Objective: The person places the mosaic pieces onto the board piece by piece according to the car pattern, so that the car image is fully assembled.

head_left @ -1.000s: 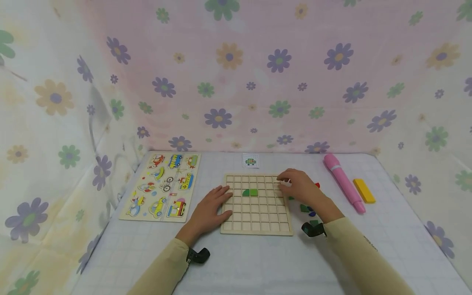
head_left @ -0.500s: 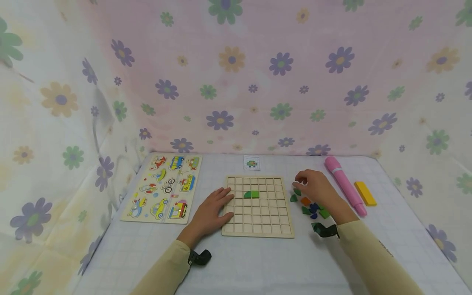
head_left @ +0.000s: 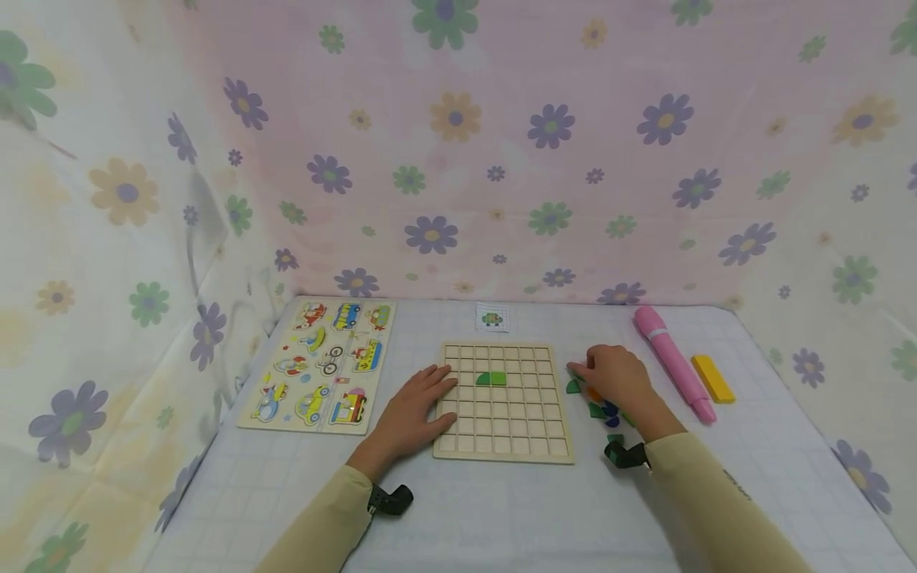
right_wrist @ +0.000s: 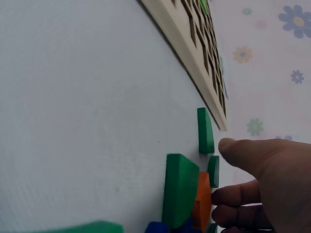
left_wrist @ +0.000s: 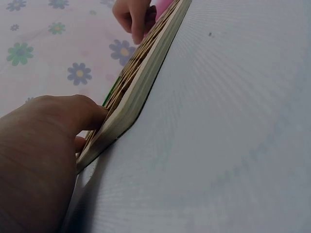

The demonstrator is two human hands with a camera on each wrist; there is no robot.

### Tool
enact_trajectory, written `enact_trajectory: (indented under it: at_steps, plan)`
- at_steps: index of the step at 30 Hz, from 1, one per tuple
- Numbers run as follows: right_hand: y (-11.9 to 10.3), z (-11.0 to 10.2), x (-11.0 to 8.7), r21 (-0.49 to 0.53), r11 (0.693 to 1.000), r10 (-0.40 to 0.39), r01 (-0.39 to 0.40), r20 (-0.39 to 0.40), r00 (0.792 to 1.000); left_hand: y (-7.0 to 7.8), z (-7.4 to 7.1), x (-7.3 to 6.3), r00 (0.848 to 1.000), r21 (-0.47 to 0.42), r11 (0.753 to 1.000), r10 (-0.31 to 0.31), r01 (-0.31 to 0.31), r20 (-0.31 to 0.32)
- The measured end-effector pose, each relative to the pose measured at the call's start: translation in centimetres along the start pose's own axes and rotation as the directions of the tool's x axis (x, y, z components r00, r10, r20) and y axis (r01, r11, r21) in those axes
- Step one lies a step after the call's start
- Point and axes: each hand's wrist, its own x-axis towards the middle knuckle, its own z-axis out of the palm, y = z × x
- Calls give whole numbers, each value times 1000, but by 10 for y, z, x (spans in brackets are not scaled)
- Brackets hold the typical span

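Observation:
A wooden grid board (head_left: 501,457) lies mid-table. It bears a dark green rounded piece (head_left: 483,380) and a light green square (head_left: 497,379) side by side. Spread over the board's left edge, my left hand (head_left: 415,414) rests with its fingers straight. To the right of the board, my right hand (head_left: 618,380) is low over a loose pile of pieces. In the right wrist view, its thumb and fingers are apart around a small green piece (right_wrist: 214,171), the fingers right at an orange piece (right_wrist: 202,204). Another green piece (right_wrist: 205,131) lies near the thumb.
Blue pieces (head_left: 611,414) and more green ones lie below the right hand. A picture card (head_left: 493,317) is behind the board. At left lies a vehicle puzzle board (head_left: 301,370). A pink tube-like object (head_left: 673,358) and a yellow block (head_left: 712,379) are at right.
My right hand has moved from the board's upper right edge rightward to the pieces, then lowered among them. The left hand stays on the board's edge.

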Motion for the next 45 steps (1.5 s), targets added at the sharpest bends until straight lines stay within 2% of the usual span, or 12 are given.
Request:
enact_trajectory:
  at_steps: [6, 11, 18, 22, 27, 37, 45]
  plan:
    - [-2, 2, 2, -21, 1000, 2, -2, 22, 1000, 1, 2, 1, 1000, 13, 1000, -5, 5, 7]
    - [-1, 3, 5, -32, 998, -49, 49, 23, 999, 1, 1, 1, 1000, -2, 1000, 11, -11, -14]
    - [2, 2, 5, 78, 990, -118, 117, 7, 993, -3, 1, 1, 1000, 27, 1000, -13, 13, 13]
    - [3, 3, 4, 114, 986, -121, 121, -1, 993, -4, 2, 2, 1000, 27, 1000, -13, 12, 16]
    - [4, 1, 3, 102, 989, -104, 107, -27, 994, -4, 2, 2, 1000, 25, 1000, -9, 8, 16]
    - [2, 2, 4, 107, 992, -72, 73, -4, 997, -4, 3, 3, 1000, 19, 1000, -11, 11, 9]
    - [-2, 1, -1, 130, 984, -114, 120, -56, 992, -4, 4, 3, 1000, 27, 1000, -3, 3, -1]
